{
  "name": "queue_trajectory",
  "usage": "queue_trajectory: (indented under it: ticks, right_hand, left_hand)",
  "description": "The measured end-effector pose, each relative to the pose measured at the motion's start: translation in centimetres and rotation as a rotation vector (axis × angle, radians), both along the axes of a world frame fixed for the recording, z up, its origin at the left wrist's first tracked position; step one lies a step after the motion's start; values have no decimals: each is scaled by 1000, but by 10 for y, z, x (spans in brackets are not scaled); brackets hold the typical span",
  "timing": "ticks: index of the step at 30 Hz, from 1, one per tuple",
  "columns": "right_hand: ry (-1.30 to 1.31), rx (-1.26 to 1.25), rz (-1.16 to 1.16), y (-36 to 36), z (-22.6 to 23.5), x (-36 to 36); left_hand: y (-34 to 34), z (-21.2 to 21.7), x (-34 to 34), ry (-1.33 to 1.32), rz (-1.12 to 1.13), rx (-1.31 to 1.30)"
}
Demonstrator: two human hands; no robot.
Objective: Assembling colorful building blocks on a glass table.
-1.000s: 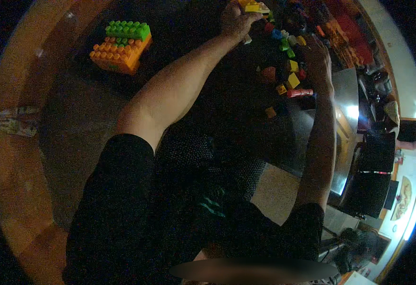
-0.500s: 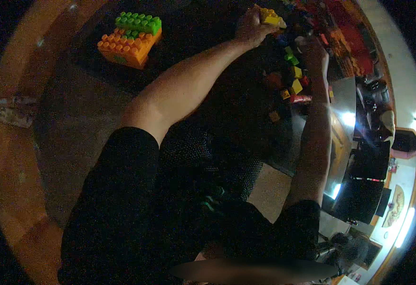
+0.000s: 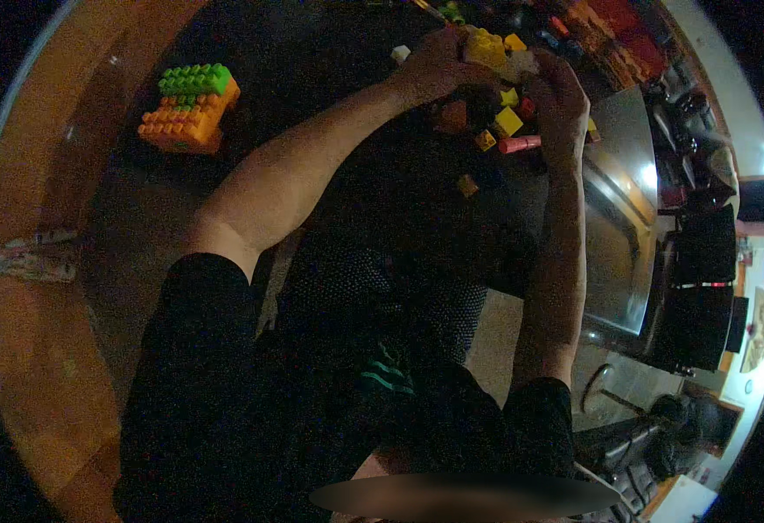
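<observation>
My left hand [image 3: 434, 68] is closed on a yellow toy building brick [image 3: 485, 48] with studs on top. Close on its right, my right hand [image 3: 561, 100] has its fingers bent around a pale whitish piece [image 3: 521, 64], which meets or nearly meets the yellow brick; the dim light hides the exact contact. Below the hands lie a yellow block [image 3: 508, 120], a small orange block [image 3: 485, 139] and a pinkish-red cylinder [image 3: 520, 144]. Off to the left stands an assembled block of orange bricks [image 3: 181, 131] topped with a green brick [image 3: 194, 80].
Another small orange block [image 3: 467, 185] lies nearer me on the dark surface. A white piece [image 3: 400, 54] sits left of my left hand, and a green piece [image 3: 453, 12] beyond it. To the right is a shiny panel [image 3: 617, 209], with dark chairs [image 3: 705, 327] farther off.
My hands have come together; the right moved from the loose pieces toward the yellow brick and now has a pale piece at its fingers. The whole view has shifted slightly.
</observation>
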State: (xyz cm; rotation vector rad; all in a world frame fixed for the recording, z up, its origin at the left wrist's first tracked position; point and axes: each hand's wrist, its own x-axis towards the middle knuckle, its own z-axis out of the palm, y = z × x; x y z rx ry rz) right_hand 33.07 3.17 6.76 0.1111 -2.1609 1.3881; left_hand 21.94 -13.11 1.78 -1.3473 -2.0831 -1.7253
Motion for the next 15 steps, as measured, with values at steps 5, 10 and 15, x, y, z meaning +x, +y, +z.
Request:
queue_trajectory:
  ticks: [5,10,15]
  right_hand:
    - [-137,200,-31,2,-1,-1]
    - [-58,467,-72,-3,-4,-2]
    - [13,419,18,-11,6,1]
  left_hand:
    - [-12,15,21,-271,-90,-21]
    - [-15,16,22,-142,-111,13]
    - [-11,18,23,-237,-241,101]
